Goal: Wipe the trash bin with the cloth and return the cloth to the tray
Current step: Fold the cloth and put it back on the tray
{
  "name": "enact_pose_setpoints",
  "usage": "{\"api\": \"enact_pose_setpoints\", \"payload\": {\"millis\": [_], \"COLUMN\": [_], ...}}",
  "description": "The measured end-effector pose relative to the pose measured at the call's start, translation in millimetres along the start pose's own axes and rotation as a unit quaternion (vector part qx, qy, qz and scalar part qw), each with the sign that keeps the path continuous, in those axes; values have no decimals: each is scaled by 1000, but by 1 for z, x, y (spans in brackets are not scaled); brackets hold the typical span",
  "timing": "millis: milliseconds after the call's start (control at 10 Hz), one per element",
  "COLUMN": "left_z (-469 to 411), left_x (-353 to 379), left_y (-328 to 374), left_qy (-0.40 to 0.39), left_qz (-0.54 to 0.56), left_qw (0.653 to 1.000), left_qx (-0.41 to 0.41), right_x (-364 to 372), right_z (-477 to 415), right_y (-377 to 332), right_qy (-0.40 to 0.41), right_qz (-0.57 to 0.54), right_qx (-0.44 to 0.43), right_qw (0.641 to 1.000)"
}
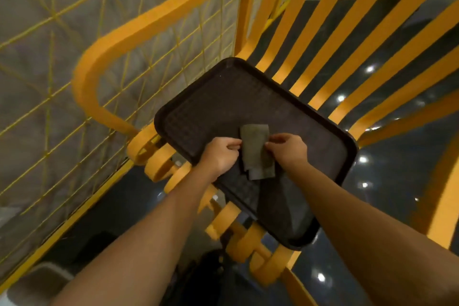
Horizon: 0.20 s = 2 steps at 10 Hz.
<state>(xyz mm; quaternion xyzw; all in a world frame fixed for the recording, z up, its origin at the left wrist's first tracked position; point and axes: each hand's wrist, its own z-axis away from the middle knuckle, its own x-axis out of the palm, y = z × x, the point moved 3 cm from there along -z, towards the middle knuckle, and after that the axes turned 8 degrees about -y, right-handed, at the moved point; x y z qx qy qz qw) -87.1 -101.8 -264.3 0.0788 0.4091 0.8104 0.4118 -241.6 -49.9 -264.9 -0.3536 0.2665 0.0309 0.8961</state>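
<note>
A dark brown tray (223, 97) rests tilted on the slats of a yellow rack. A grey folded cloth (255, 149) lies on the tray's near half. My left hand (221, 154) pinches the cloth's left edge. My right hand (288, 149) pinches its right edge. Both hands are over the tray. A grey rounded object (39, 281), possibly the trash bin, shows at the bottom left corner, partly cut off.
Yellow rack slats (360, 45) run up and to the right behind the tray. A curved yellow rail (104, 52) and yellow wire mesh (49, 82) stand on the left. Curled slat ends (233, 221) jut below the tray. A dark glossy floor (397, 181) lies beneath.
</note>
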Motion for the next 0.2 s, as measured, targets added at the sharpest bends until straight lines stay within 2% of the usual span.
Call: {"api": "enact_pose_setpoints", "payload": {"millis": [100,200], "left_z": [11,46], "left_x": [-9,-23], "left_y": [4,19], "left_qy": [1,23], "left_qz": [-37,-54], "left_qw": [999,997], "left_qx": [-26,-47], "right_x": [-6,-9], "right_z": [13,43], "right_y": [-7,-34], "right_qy": [15,14], "right_qz": [20,70], "right_qx": [-3,-43], "right_qw": [1000,996]}}
